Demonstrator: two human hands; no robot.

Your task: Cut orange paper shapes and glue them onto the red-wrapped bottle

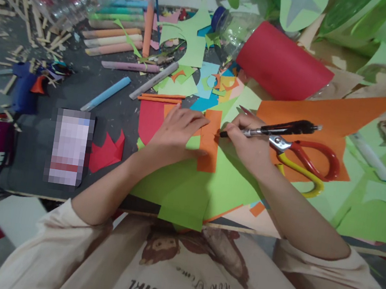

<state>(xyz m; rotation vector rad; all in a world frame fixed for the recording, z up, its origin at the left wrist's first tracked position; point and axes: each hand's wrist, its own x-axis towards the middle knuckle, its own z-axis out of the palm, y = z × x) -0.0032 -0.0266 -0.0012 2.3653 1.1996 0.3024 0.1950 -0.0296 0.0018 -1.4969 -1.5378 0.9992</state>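
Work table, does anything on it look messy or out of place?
Yes. Loose sticks are scattered over the left side of the table, pointing every way, some near the blue glue gun. A green paper piece also pokes past the near edge.

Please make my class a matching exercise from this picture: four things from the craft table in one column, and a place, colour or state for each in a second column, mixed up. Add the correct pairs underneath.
Column one
1. Pen
2. Orange strip
3. Scissors
4. Bottle

Column two
A. Has one red and one yellow handle
B. Held in the right hand
C. Has red paper around it and a dark blue cap
D. Touched by the left hand

Correct pairs: 1-B, 2-D, 3-A, 4-C
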